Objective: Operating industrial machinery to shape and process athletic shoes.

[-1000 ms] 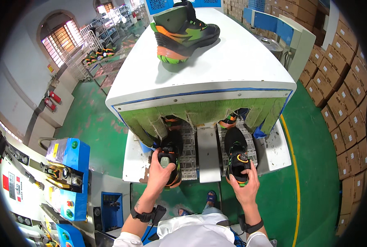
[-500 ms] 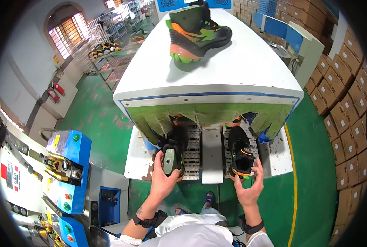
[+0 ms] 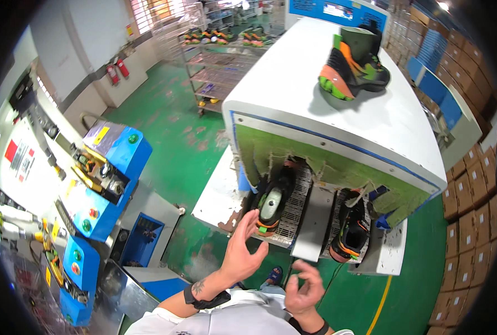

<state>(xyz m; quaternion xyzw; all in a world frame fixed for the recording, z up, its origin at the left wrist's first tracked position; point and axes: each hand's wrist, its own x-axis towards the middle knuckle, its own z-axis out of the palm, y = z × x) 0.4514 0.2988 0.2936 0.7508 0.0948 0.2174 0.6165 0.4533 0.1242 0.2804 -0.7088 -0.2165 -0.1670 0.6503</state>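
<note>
My left hand [image 3: 241, 250] is open and holds nothing, its fingers just in front of a black shoe. That shoe [image 3: 273, 209] has a grey-green shoe last in it and sits on the left conveyor [image 3: 298, 198], toe toward the machine opening. Drawn back near my body, my right hand [image 3: 305, 286] is empty, slightly blurred, fingers loosely curled and apart from the thumb. A second black shoe [image 3: 353, 231] with orange trim and an uncovered opening rests on the right conveyor [image 3: 332, 234], partly under the curtain.
A white machine housing [image 3: 293, 72] with a ragged green curtain [image 3: 304, 148] spans both conveyors. On top stands another shoe [image 3: 357, 67]. Blue control boxes [image 3: 131, 159] are at left, a rack [image 3: 220, 75] of shoes behind, and stacked cartons [image 3: 471, 201] at right.
Both hands have let go of the shoes and pulled back toward my body. The shoes are slightly nearer the curtain. The view has swung left.
</note>
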